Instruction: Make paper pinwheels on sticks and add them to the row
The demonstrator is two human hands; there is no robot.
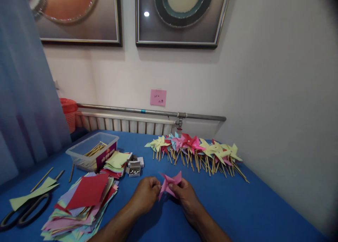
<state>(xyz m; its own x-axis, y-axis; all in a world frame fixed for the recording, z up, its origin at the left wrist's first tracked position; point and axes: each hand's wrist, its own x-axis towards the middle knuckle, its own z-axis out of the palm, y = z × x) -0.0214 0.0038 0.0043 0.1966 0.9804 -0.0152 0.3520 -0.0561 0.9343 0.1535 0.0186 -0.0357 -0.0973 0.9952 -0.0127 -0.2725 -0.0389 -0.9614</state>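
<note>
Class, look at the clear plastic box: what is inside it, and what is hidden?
Thin wooden sticks lie inside the clear plastic box. A purple label on its side hides whatever is directly behind it, so not all the contents can be seen.

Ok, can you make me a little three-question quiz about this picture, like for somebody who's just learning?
1. True or false: the left hand and the right hand both touch the pink paper pinwheel.

2. What colour is the sheet on top of the big paper stack?
A) yellow
B) red
C) blue

3. Fill in: the clear plastic box holds thin wooden ____.

Key: 1. True. 2. B, red. 3. Sticks.
</note>
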